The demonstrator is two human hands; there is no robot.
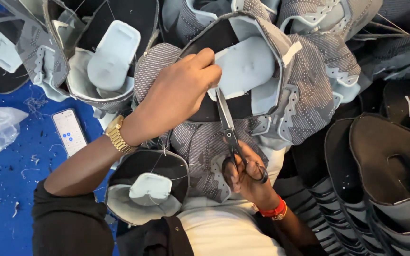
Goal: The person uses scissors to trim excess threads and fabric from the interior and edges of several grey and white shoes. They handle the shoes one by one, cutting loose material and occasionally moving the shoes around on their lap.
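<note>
We pinch the grey-and-black knitted shoe upper [257, 80] in our left hand [179, 92], on our lap, while our right hand [245, 175] grips the black steel scissors [228, 128], best kept snipping close along the edge.

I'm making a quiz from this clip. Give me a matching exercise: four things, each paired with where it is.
1 scissors
2 phone
3 gold watch
4 red band

a on the blue floor
b right wrist
c in the right hand
d left wrist

Pairs: 1-c, 2-a, 3-d, 4-b
</note>
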